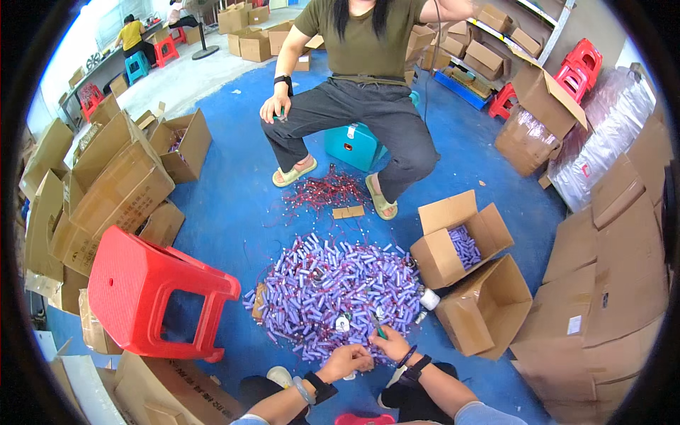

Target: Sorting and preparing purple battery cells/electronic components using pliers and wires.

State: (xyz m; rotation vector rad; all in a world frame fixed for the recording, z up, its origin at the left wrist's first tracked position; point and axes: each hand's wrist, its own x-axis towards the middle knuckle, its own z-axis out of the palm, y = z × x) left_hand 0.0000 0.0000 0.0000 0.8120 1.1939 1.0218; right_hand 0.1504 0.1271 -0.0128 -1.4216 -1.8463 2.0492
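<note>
A wide heap of purple cylindrical battery cells point(340, 283), many with red and black wires, lies on the floor in front of me. At the heap's near edge my right hand point(391, 347) is closed around small green-handled cutters point(380, 329), their jaws pointing away from me over the cells. Just left of it, my left hand point(347, 361) is closed, its fingertips pinched together. What sits between those fingertips is too small to make out. White round pieces point(343, 323) lie among the cells.
Opposite, a person point(361, 57) sits on a teal stool point(354, 146), a small green-handled tool in one hand. Red-wired leads point(329, 191) are piled at their feet. An overturned red stool point(152, 294) stands left. Right are an open box of cells point(446, 258) and another open carton point(482, 304).
</note>
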